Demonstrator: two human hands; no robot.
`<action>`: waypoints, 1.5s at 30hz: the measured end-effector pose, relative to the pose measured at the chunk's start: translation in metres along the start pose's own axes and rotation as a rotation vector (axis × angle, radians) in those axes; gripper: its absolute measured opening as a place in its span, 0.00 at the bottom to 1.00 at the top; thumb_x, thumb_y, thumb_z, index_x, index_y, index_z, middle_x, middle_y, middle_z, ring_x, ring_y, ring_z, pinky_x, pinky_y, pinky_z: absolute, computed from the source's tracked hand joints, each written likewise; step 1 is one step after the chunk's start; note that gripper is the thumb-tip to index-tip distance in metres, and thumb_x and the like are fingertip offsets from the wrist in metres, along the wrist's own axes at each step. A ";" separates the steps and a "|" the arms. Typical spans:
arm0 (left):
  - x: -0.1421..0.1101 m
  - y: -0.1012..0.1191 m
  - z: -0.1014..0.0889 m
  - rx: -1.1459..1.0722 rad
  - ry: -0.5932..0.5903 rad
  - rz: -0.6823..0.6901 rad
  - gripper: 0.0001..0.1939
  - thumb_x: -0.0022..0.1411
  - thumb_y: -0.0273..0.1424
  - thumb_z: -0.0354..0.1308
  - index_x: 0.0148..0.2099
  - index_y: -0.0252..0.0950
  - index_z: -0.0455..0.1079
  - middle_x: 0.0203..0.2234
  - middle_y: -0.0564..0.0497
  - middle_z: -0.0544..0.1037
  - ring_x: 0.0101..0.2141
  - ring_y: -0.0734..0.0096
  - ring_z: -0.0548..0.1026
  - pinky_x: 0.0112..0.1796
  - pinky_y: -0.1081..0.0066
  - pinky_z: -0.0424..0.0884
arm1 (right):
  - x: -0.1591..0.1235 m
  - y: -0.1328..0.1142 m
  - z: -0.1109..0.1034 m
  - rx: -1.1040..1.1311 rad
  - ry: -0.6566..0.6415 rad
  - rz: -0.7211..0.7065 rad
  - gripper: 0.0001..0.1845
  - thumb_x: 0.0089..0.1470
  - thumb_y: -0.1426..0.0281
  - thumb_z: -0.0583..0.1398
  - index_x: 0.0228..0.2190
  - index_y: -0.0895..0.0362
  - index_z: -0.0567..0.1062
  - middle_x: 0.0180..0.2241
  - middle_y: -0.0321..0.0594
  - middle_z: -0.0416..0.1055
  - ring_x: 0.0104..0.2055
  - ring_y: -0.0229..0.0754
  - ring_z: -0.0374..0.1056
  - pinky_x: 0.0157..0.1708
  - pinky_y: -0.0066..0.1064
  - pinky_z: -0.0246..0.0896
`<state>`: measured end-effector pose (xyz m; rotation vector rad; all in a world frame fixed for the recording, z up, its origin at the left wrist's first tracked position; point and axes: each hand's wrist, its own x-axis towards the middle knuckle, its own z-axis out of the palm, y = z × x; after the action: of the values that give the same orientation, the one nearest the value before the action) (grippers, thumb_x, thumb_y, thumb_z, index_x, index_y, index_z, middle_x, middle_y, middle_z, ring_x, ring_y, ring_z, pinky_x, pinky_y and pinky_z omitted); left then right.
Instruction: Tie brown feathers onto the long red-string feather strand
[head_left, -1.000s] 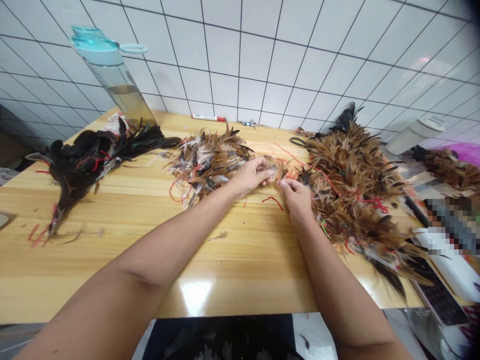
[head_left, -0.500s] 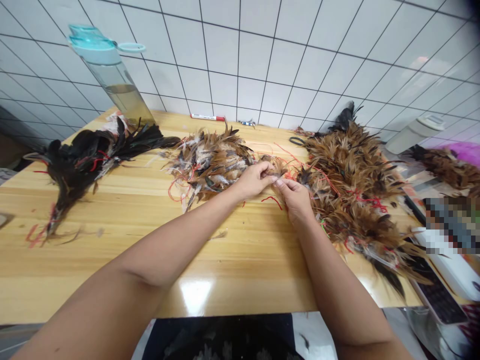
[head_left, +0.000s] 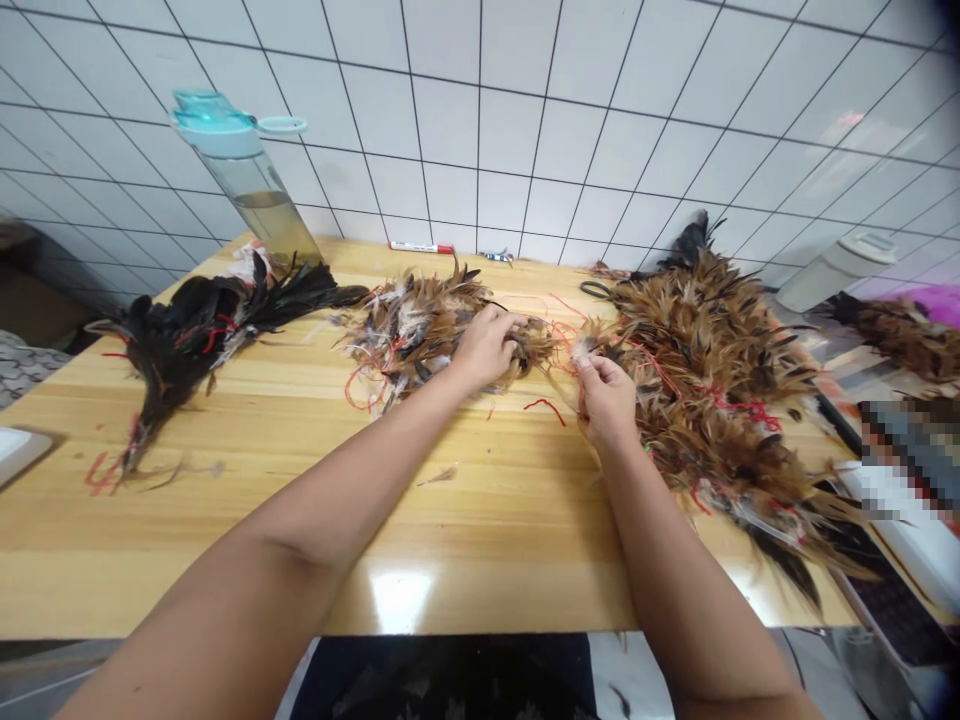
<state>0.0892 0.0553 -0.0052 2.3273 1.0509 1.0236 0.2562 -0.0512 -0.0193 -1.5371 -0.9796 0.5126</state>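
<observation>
Feather tuft [head_left: 581,349] pinched in right grip [head_left: 609,396].
End-held, likely so fluff isn't crushed; left grip [head_left: 486,346] placed at brown feather pile [head_left: 427,318], closure can't be told.

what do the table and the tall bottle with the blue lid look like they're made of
The table looks like glossy varnished wood or a wood-look laminate, with pale grain and a bright reflection. The bottle seems to be smooth clear plastic, though glass is possible: liquid shows through it. Its lid looks like shiny, partly see-through plastic.

Left hand [head_left: 486,348] now apart from right hand [head_left: 606,395]
</observation>
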 end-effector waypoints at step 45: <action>0.002 0.075 -0.023 -1.337 -0.072 -0.454 0.17 0.47 0.23 0.67 0.36 0.35 0.62 0.25 0.57 0.72 0.24 0.79 0.71 0.26 0.78 0.67 | -0.012 -0.003 0.011 -0.692 -0.177 -0.063 0.14 0.57 0.64 0.54 0.36 0.52 0.79 0.37 0.43 0.77 0.39 0.45 0.69 0.37 0.33 0.60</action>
<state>0.1087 0.0097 0.0552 0.9758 0.4974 0.9623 0.2402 -0.0541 -0.0214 -2.0836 -1.4340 0.2731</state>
